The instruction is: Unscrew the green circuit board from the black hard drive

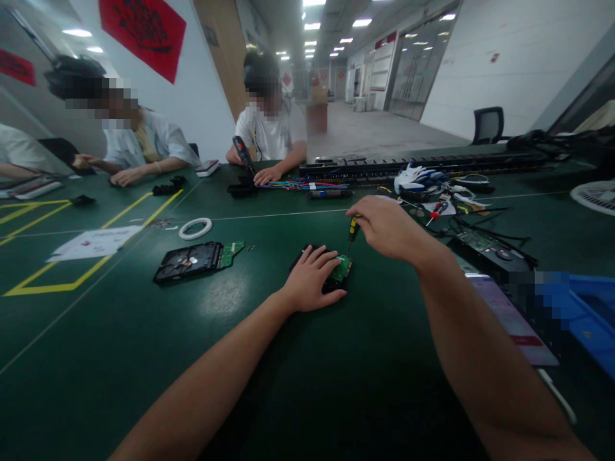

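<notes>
My left hand [313,276] lies flat on a small black hard drive [336,274] with a green circuit board, pressing it to the dark green table [307,371]. Its fingers are spread over the drive's top. My right hand [387,225] is closed round a small screwdriver [353,232] with a yellow and black handle. The screwdriver stands nearly upright, its tip down on the green board at the drive's right end.
A second opened hard drive [195,259] lies to the left beside a white tape ring [195,228]. Cables, gloves and tools [432,186] clutter the far right. A blue bin [589,314] sits at right. Two people sit across, one holding an electric screwdriver [243,153].
</notes>
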`<action>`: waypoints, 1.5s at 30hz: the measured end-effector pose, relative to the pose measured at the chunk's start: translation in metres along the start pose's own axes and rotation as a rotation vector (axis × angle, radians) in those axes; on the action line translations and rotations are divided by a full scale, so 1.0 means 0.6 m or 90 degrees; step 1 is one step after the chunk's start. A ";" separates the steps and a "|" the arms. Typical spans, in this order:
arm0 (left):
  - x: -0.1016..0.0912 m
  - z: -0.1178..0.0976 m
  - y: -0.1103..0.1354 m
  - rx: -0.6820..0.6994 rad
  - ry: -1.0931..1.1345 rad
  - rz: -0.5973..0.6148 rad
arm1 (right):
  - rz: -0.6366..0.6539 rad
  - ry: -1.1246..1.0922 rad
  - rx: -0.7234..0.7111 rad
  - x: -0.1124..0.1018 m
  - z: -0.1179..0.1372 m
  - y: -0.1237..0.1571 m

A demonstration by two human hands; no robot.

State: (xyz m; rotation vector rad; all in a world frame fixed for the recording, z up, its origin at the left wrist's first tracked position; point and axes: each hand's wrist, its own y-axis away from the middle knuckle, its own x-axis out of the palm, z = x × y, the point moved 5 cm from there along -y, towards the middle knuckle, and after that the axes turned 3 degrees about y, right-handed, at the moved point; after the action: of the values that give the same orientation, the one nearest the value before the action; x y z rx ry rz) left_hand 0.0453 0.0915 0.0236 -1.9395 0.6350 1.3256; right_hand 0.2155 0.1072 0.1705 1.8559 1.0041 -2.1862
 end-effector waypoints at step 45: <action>-0.006 -0.003 0.000 -0.017 0.013 0.009 | 0.037 0.040 0.084 -0.012 0.002 0.003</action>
State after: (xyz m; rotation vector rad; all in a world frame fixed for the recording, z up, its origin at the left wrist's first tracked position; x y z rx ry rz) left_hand 0.0449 0.0899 0.0275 -1.9760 0.6452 1.3300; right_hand 0.2173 0.1027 0.1765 1.9947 0.8233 -2.2236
